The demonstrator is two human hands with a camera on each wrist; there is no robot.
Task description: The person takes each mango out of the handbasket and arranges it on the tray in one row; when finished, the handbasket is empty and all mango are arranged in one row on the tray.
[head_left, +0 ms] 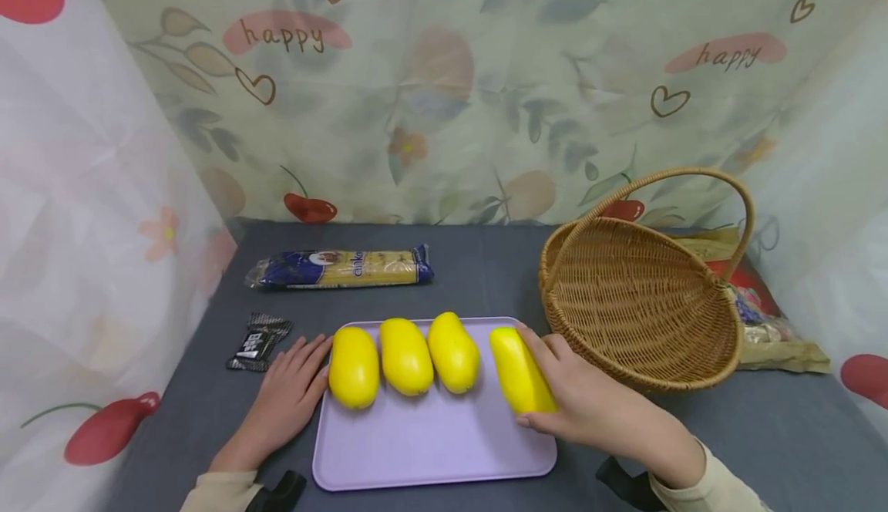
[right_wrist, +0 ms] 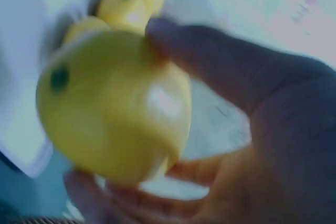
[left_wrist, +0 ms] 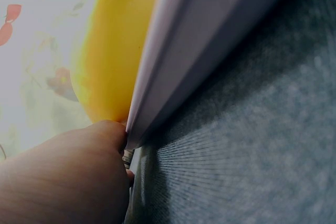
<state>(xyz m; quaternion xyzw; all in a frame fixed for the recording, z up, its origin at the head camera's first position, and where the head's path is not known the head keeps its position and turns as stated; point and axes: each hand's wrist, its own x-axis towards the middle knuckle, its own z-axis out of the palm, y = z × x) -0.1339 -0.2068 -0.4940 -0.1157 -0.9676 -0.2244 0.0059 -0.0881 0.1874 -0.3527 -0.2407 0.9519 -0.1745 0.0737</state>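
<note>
On the lilac tray (head_left: 430, 458) several yellow oblong fruits stand in a row near its back edge, among them the leftmost fruit (head_left: 354, 369) and a middle one (head_left: 406, 358). My right hand (head_left: 579, 392) grips another yellow fruit (head_left: 516, 373) over the tray's right side, thumb on one side and fingers on the other. That held fruit (right_wrist: 110, 108) shows a green stem spot in the right wrist view. With fairly straight fingers, my left hand (head_left: 287, 392) rests against the tray's left edge. In the left wrist view, its thumb side touches the tray rim (left_wrist: 152, 72) beside a fruit (left_wrist: 113, 51).
A wicker basket (head_left: 645, 304) with a tall handle stands at the right, tilted toward me. Behind it lies a brown package (head_left: 784, 354). A blue and yellow pasta packet (head_left: 347, 267) lies behind the tray, and a small black wrapped packet (head_left: 258, 342) at the left.
</note>
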